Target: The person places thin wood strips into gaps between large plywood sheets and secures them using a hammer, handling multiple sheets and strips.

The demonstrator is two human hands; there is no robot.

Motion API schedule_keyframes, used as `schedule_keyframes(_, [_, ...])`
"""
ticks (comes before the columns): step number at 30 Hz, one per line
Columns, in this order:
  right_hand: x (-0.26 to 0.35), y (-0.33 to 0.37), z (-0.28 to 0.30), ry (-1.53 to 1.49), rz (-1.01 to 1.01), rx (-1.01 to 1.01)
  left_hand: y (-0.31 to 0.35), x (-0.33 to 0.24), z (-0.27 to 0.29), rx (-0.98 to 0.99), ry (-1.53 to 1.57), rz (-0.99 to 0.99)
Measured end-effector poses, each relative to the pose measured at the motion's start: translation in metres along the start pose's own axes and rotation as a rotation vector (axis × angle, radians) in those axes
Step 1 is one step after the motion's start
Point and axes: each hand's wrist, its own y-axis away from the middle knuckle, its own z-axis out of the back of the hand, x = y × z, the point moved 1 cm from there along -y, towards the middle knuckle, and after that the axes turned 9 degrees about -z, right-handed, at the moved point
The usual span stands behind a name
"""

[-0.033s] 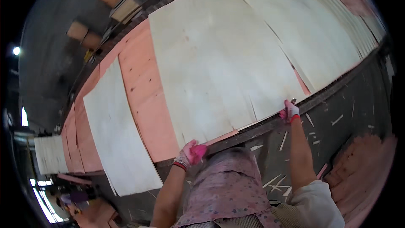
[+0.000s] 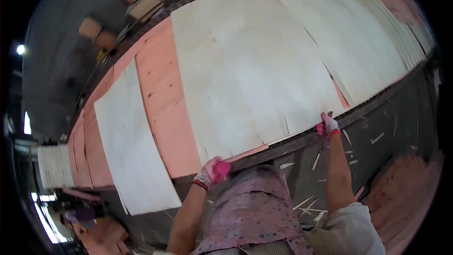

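Note:
A wide pale veneer sheet (image 2: 236, 75) lies on a long stack of pinkish sheets (image 2: 165, 108). At its near left corner, my left hand (image 2: 210, 172), in a white glove with pink fingers, is closed at the edge; the thumb is over the veneer and the other fingers are partly hidden. Farther right along the same near edge, my right hand (image 2: 329, 125), gloved alike, is closed around a small dark metal object (image 2: 330, 114). Its exact kind is too small to tell. A narrow split with pink showing through (image 2: 340, 95) runs near the right hand.
A narrower veneer strip (image 2: 134, 146) lies at the left, its near end overhanging the stack. More veneer (image 2: 344, 33) continues to the right, rippled at the far end. Wood splinters (image 2: 316, 160) litter the dark floor. A pink sheet pile (image 2: 406, 198) stands lower right. Another person (image 2: 78, 217) is lower left.
The view has shifted slightly. My right hand has turned a little at the veneer's edge, still closed around the small object. My left hand stays at the near left corner.

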Motion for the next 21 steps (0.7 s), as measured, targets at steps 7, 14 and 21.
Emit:
schedule_keyframes(7, [0.042, 0.101, 0.002, 0.443, 0.018, 0.183, 0.071, 0.037, 0.099, 0.023, -0.108, -0.469])
schedule_keyframes(14, [-0.072, 0.246, -0.232, 0.847, -0.047, 0.793, 0.111, 0.072, 0.279, -0.287, 0.344, -0.422])
schedule_keyframes(21, [-0.323, 0.333, -0.432, 1.166, -0.054, 1.214, 0.128, 0.087, 0.476, -0.187, 0.335, -0.512])
